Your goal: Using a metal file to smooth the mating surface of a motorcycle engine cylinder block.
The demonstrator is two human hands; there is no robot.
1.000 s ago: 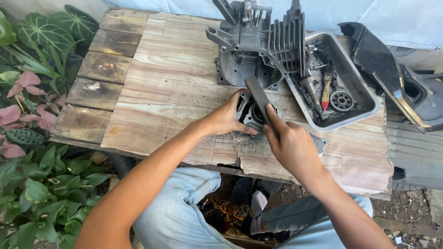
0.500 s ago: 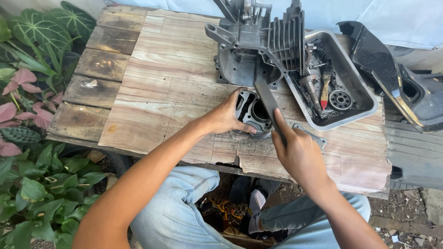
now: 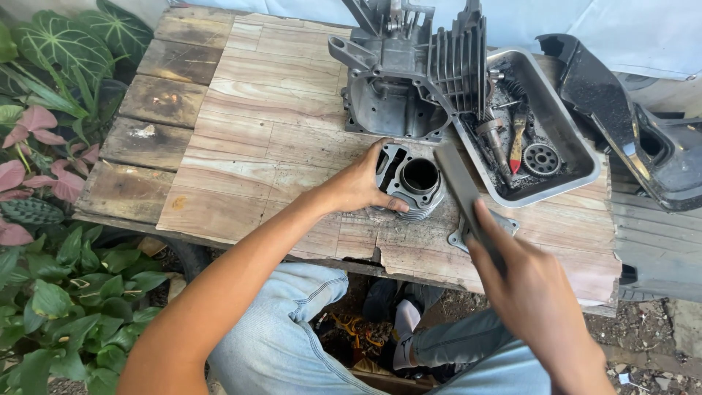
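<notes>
Head cam: outdoor spot, a rough plank table (image 3: 241,139) with weathered boards and a chipped, ragged near edge, leafy plants (image 3: 51,146) off past the left hand's side.

The left hand (image 3: 362,186) is wrapped around a small finned metal cylinder (image 3: 413,183), grey and ribbed with a round bore on top; the hand covers its left side, so I can't see all of it. The right hand (image 3: 530,289) is closed around a flat dark file (image 3: 461,186), whose far end sits just right of the cylinder. Whether it actually touches is hard to tell. Both hands are apart, each gripping its own thing.

Under the file there's a flat metal plate (image 3: 504,223), mostly hidden. Beyond the hands stands a cast grey engine block (image 3: 409,80) with cooling fins, cut off at the top. Right of it is a greasy metal tray (image 3: 578,157) holding a gear (image 3: 542,158) and small tools.

Bare boards lie to the left of the left hand.
</notes>
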